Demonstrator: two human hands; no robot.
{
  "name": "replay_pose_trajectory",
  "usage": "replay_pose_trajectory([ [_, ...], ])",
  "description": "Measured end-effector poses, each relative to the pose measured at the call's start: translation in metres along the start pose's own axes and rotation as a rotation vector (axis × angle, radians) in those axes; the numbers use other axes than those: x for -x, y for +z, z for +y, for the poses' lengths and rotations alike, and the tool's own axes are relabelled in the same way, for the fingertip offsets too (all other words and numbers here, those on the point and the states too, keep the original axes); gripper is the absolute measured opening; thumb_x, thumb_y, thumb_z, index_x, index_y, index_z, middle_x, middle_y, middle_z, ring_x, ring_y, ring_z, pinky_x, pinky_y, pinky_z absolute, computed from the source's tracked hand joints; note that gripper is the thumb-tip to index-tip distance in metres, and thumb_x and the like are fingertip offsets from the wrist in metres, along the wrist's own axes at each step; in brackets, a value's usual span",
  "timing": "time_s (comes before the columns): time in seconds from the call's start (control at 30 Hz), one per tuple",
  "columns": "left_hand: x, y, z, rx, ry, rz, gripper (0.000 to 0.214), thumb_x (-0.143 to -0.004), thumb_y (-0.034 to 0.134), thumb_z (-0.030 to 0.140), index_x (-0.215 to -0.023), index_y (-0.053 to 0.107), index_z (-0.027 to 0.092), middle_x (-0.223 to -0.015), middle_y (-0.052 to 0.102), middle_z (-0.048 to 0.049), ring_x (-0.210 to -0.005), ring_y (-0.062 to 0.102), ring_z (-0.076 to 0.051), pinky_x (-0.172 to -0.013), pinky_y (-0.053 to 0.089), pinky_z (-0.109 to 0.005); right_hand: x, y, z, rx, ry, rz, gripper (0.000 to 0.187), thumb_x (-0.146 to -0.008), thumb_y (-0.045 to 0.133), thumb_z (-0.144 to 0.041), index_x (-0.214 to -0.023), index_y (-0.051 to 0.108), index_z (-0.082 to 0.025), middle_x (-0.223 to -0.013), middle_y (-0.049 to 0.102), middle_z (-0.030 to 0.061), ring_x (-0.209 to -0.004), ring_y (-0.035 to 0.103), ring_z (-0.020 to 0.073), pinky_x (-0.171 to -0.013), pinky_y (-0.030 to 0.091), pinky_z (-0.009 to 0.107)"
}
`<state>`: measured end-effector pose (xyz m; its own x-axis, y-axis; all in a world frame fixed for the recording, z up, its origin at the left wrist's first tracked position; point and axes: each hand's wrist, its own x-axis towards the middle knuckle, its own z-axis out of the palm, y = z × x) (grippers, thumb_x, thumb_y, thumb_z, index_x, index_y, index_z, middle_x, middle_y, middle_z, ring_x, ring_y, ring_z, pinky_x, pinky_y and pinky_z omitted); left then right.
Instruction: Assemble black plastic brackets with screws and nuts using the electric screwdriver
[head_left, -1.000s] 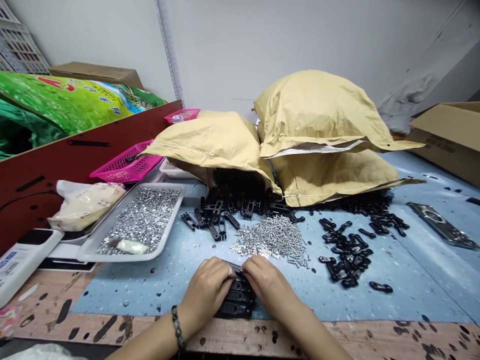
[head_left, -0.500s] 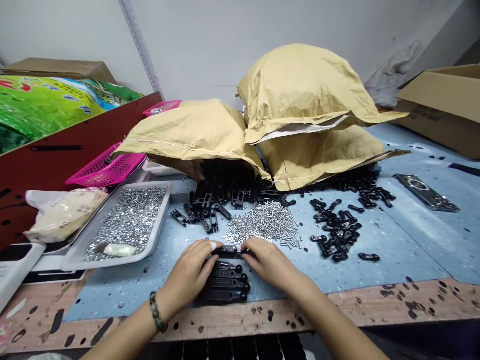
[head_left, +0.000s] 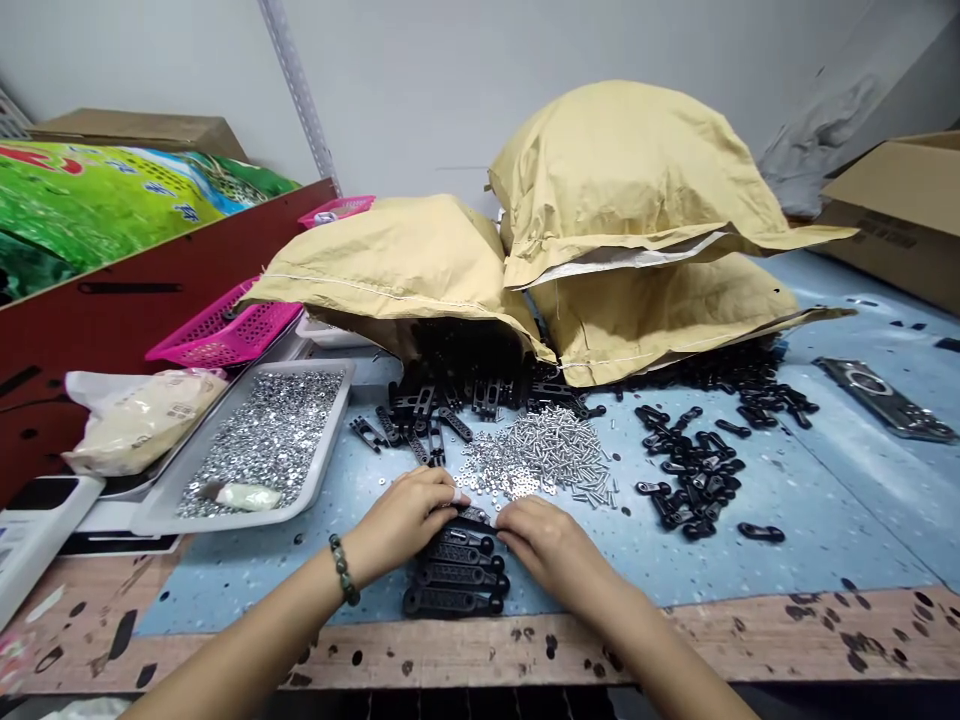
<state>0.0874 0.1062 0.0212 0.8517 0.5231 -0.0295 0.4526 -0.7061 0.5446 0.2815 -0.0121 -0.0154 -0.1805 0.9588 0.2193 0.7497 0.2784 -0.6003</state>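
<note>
My left hand (head_left: pixel 411 515) pinches the left end of a black plastic arm (head_left: pixel 475 525), its fingers bent over the piece. At the other end, the thumb and fingertips of my right hand (head_left: pixel 553 545) close on the same piece. Just below, several black arms (head_left: pixel 454 576) lie side by side in a row, each with a rounded end. Small nuts (head_left: pixel 480 465) and a heap of screws (head_left: pixel 559 445) lie right beyond my fingers. My fingers partly cover the held piece.
Short black links (head_left: pixel 694 470) lie at the right, and slotted black pieces (head_left: pixel 416 410) spill from a yellow sack (head_left: pixel 397 250). A white tray (head_left: pixel 315 490) of metal nuts stands left. A packaged dark item (head_left: pixel 885 400) lies far right.
The view has shifted slightly, so things sit a little further right. My hands still hold the black arm; the left fingers have moved over its top and the arm now looks tilted.
</note>
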Motion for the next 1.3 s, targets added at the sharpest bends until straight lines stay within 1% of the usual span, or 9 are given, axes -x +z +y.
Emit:
replay_pose_trajectory([
  [0.2,0.001,0.002,-0.003,0.076,-0.014,0.0,0.022,-0.086,0.054,0.012,-0.095,0.07,0.025,-0.093,0.064,-0.0012,-0.094,0.057,-0.02,-0.085,0.045,-0.035,0.003,0.004,0.002,0.058,0.001,0.062,0.017,-0.089,0.048,-0.009,-0.091,0.063,-0.019,-0.084,0.064,0.0051,-0.081,0.056,0.019,-0.071,0.049,0.033],
  [0.37,0.009,0.0,-0.003,0.09,-0.021,0.02,0.022,-0.086,0.053,0.012,-0.1,0.066,0.024,-0.097,0.062,-0.0015,-0.097,0.057,-0.019,-0.087,0.045,-0.036,0.004,-0.004,-0.009,-0.036,0.011,0.151,0.02,-0.092,0.042,-0.009,-0.101,0.057,-0.019,-0.095,0.059,0.0072,-0.09,0.055,0.0191,-0.076,0.049,0.034],
  [0.5,0.025,0.0,0.005,-0.051,0.031,0.13,0.02,-0.089,0.052,0.016,-0.106,0.059,0.023,-0.102,0.061,-0.0034,-0.097,0.055,-0.021,-0.086,0.044,-0.039,0.0,-0.007,-0.021,-0.079,0.008,0.173,0.02,-0.092,0.042,-0.011,-0.102,0.057,-0.019,-0.094,0.059,0.0067,-0.089,0.055,0.019,-0.075,0.049,0.034],
  [0.63,0.034,0.007,0.01,-0.285,0.139,0.128,0.017,-0.09,0.049,0.014,-0.101,0.06,0.022,-0.093,0.062,-0.0034,-0.085,0.055,-0.022,-0.076,0.043,-0.038,-0.004,-0.003,-0.024,-0.083,0.013,0.214,0.02,-0.091,0.041,-0.011,-0.097,0.058,-0.019,-0.09,0.061,0.0068,-0.085,0.056,0.0189,-0.073,0.05,0.034],
  [0.77,0.032,0.014,0.011,-0.395,0.16,0.124,0.018,-0.093,0.043,0.014,-0.085,0.058,0.019,-0.085,0.061,-0.0043,-0.079,0.054,-0.021,-0.069,0.042,-0.037,-0.001,-0.003,-0.018,-0.101,0.026,0.228,0.018,-0.092,0.042,-0.011,-0.096,0.057,-0.02,-0.09,0.06,0.0065,-0.086,0.056,0.019,-0.073,0.049,0.035],
  [0.83,0.032,0.015,0.012,-0.367,0.138,0.13,0.019,-0.094,0.041,0.015,-0.082,0.055,0.019,-0.083,0.06,-0.0039,-0.078,0.054,-0.021,-0.069,0.043,-0.037,0.002,-0.006,-0.015,-0.107,0.041,0.234,0.017,-0.092,0.042,-0.012,-0.097,0.056,-0.02,-0.091,0.06,0.0062,-0.086,0.055,0.0187,-0.073,0.048,0.034],
  [1.03,0.036,0.014,0.014,-0.07,0.032,0.161,0.016,-0.093,0.041,0.012,-0.083,0.051,0.02,-0.078,0.056,-0.0009,-0.073,0.055,-0.016,-0.066,0.046,-0.03,0.013,-0.011,-0.011,-0.118,0.078,0.263,0.016,-0.093,0.04,-0.015,-0.095,0.056,-0.02,-0.089,0.059,0.0062,-0.084,0.056,0.0183,-0.072,0.049,0.033],
  [1.2,0.035,0.021,0.016,-0.096,0.085,0.128,0.019,-0.094,0.038,0.011,-0.091,0.055,0.019,-0.083,0.058,-0.0035,-0.08,0.055,-0.019,-0.071,0.048,-0.033,0.02,-0.011,-0.007,-0.123,0.096,0.287,0.016,-0.093,0.041,-0.014,-0.094,0.056,-0.02,-0.088,0.059,0.006,-0.084,0.057,0.0182,-0.072,0.049,0.033],
  [1.3,0.034,0.023,0.016,-0.11,0.099,0.152,0.018,-0.094,0.039,0.012,-0.092,0.056,0.018,-0.082,0.058,-0.0041,-0.079,0.055,-0.019,-0.07,0.048,-0.034,0.025,-0.01,-0.004,-0.129,0.113,0.286,0.017,-0.093,0.04,-0.014,-0.095,0.056,-0.02,-0.089,0.059,0.0059,-0.083,0.057,0.0179,-0.072,0.049,0.033],
])
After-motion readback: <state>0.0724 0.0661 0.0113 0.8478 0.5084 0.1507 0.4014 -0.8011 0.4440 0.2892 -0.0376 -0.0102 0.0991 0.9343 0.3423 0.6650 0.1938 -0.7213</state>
